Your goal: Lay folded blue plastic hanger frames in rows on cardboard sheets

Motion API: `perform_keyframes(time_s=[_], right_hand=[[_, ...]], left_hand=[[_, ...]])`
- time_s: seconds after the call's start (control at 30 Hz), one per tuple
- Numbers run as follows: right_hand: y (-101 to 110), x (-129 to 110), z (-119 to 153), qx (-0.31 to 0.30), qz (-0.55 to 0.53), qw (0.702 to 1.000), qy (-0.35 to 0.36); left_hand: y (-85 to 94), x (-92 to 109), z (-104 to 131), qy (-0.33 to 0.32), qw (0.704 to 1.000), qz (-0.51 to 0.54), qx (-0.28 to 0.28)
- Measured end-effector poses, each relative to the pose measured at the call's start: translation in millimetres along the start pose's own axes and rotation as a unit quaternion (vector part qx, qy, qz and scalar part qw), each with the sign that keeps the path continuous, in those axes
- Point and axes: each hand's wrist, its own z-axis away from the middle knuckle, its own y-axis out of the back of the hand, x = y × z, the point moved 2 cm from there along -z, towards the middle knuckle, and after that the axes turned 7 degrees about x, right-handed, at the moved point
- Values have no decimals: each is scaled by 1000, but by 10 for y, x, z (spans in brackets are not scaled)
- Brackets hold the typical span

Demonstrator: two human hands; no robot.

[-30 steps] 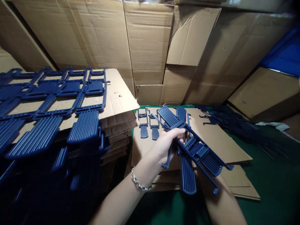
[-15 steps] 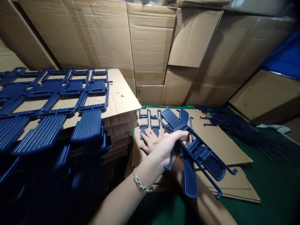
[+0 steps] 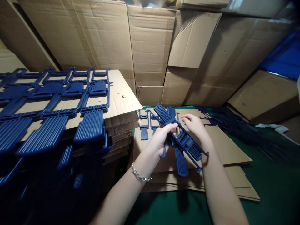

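Dark blue plastic ribbed frames (image 3: 185, 142), several of them crossed over one another, are gripped by my left hand (image 3: 162, 137). Their hooked rods and slatted ends stick out to both sides. My right hand (image 3: 195, 127) is just beyond them to the right, fingers loosely bent toward the upper rod ends; I see nothing held in it. Below, a cardboard sheet (image 3: 225, 147) carries more of these blue frames (image 3: 144, 125), set side by side at its far left edge. Part of that row is hidden behind the held frames.
A tall stack of cardboard sheets (image 3: 124, 109) with rows of blue frames (image 3: 91, 122) on top stands at the left. A dark pile of similar parts (image 3: 225, 125) lies on the green surface (image 3: 274, 175) at the right. Large cardboard boxes (image 3: 150, 47) wall off the back.
My right hand has lifted off the row on the cardboard and moved right, beside the held frames. My left hand, still gripping the frames, has shifted slightly left.
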Motion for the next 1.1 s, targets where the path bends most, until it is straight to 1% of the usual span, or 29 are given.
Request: perform_keyframes(time_s=[0.07, 0.1, 0.17, 0.23, 0.27, 0.37, 0.43, 0.47, 0.63, 0.73, 0.83, 0.93, 1.03, 1.1], right_hand=[[97, -59, 16, -18, -50, 998, -30], [138, -119, 40, -34, -79, 996, -32], [176, -280, 114, -72, -112, 991, -3], [151, -442, 193, -98, -113, 988, 35], [123, -506, 225, -100, -110, 988, 47], [52, -597, 264, -69, -103, 991, 51], [53, -594, 260, -44, -105, 993, 34], [68, -584, 256, -44, -113, 992, 23], [221, -522, 245, -98, -198, 974, -40], [278, -499, 236, -106, -228, 966, -54], [265, -484, 223, -97, -240, 964, -68], [233, -471, 207, -75, -251, 962, -71], [227, -458, 194, -53, -245, 967, -54], [233, -455, 191, -46, -241, 968, -46]], left_hand=[[57, -38, -78, -7, 1000, -12, 13], [76, -56, -105, -10, 1000, -21, 16], [91, -83, -125, -23, 998, -49, 10], [69, -94, -96, -30, 995, -93, -23], [47, -96, -67, -27, 992, -114, -46], [-28, -93, 35, -7, 982, -155, -105], [-62, -94, 82, -2, 978, -167, -124], [-72, -100, 93, -3, 976, -172, -130], [-45, -150, 45, -18, 971, -194, -137], [-3, -168, -9, -9, 973, -184, -137], [22, -168, -39, -2, 975, -174, -142], [23, -165, -46, 6, 978, -156, -139], [9, -175, -44, 42, 984, -123, -118], [-5, -175, -39, 48, 987, -111, -108]])
